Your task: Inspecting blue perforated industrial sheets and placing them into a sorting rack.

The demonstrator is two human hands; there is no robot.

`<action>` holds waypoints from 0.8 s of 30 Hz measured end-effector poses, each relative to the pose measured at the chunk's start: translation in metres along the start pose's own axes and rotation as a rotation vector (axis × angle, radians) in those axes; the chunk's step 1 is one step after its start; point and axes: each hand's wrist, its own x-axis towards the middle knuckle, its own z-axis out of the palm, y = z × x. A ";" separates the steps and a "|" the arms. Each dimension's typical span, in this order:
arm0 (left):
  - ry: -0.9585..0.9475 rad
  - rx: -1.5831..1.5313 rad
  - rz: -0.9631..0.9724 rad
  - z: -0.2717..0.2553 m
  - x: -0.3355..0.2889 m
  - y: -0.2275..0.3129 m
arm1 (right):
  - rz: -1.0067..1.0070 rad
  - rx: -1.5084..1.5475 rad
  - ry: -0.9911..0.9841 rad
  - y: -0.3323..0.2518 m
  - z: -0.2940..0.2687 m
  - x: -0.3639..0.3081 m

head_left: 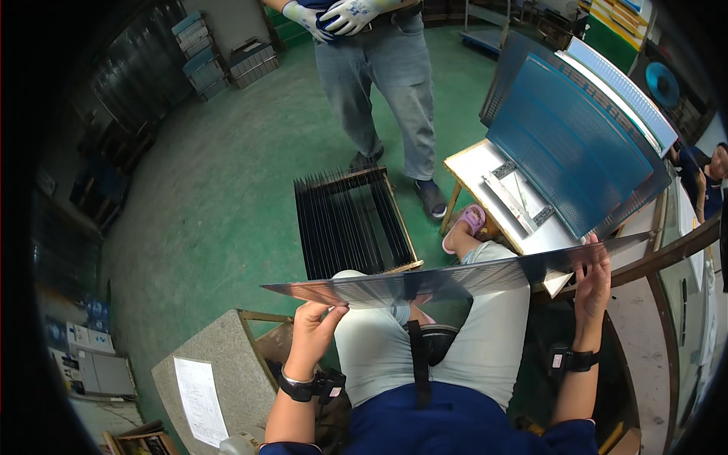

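Observation:
I sit and hold a wide, thin, shiny dark panel (425,282) flat across my lap, seen nearly edge-on. My left hand (315,324) grips its left end from below, thumb on top. My right hand (594,284) holds its right end near the table. Both wrists carry black bands. A stack of blue-grey panels (576,129) leans upright on the small wooden table (474,163) ahead on my right.
A wooden rack of several upright dark sheets (350,221) stands on the green floor (220,174) in front of me. Another person (379,76) in grey trousers and white gloves stands beyond it. A grey block with a paper sheet (205,379) sits at my left.

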 end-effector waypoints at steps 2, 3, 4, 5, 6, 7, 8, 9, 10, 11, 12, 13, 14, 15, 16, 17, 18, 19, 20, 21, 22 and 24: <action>0.058 -0.098 0.060 0.003 0.001 -0.003 | -0.015 -0.012 0.082 0.001 0.008 -0.003; 0.109 -0.198 0.122 0.005 0.004 0.000 | -0.030 0.020 0.094 0.003 0.006 -0.003; 0.107 -0.200 0.123 0.004 0.007 0.005 | -0.044 0.053 0.105 0.008 0.003 -0.003; 0.127 -0.142 0.301 0.002 0.010 0.014 | -0.030 0.107 0.163 0.011 -0.001 -0.002; 0.147 -0.079 0.474 0.001 0.011 0.018 | -0.025 0.107 0.163 0.029 -0.024 0.007; 0.127 -0.061 0.537 0.000 0.016 0.007 | -0.103 0.270 -0.140 0.039 -0.062 0.022; 0.116 -0.074 0.546 0.006 0.019 0.008 | -0.171 0.428 -0.447 0.043 -0.085 0.032; 0.160 -0.086 0.514 0.009 0.019 0.009 | -0.101 0.490 -0.486 0.041 -0.086 0.033; 0.202 -0.100 0.484 0.013 0.019 0.010 | 0.130 0.440 -0.301 0.042 -0.086 0.036; 0.206 -0.191 0.374 0.020 0.018 0.008 | 0.401 0.595 -0.384 0.033 -0.091 0.037; 0.201 -0.193 0.277 0.015 0.014 0.002 | 0.707 0.768 -0.473 0.021 -0.046 0.038; 0.212 -0.183 0.279 0.015 0.012 -0.001 | 0.841 0.783 -0.510 0.032 -0.043 0.039; 0.224 -0.172 0.281 0.015 0.011 -0.002 | 0.946 0.735 -0.504 0.036 -0.042 0.038; 0.195 -0.372 0.178 0.019 0.012 0.003 | 0.776 0.833 -0.464 0.041 -0.040 0.025; 0.165 -0.600 0.005 0.024 0.011 0.012 | 0.608 0.932 -0.428 0.050 -0.035 0.009; 0.075 -0.702 -0.090 0.026 0.009 0.012 | 0.509 0.857 -0.252 0.050 -0.034 -0.001; -0.013 -0.805 -0.177 0.028 0.009 0.013 | 0.203 0.697 -0.225 0.044 -0.018 -0.009; -0.053 -1.012 -0.300 0.027 0.003 -0.001 | 0.250 0.703 -0.111 0.032 -0.009 -0.014; -0.019 -1.118 -0.344 0.029 0.002 0.001 | 0.301 0.702 0.007 0.022 -0.002 -0.017; -0.039 -1.196 -0.380 0.027 -0.002 0.000 | 0.346 0.727 -0.103 0.014 0.000 -0.018; -0.060 -1.275 -0.415 0.025 -0.004 0.000 | 0.383 0.766 -0.183 0.015 -0.004 -0.016; -0.026 -1.244 -0.449 0.025 -0.011 0.003 | 0.369 0.573 0.032 0.020 0.003 -0.017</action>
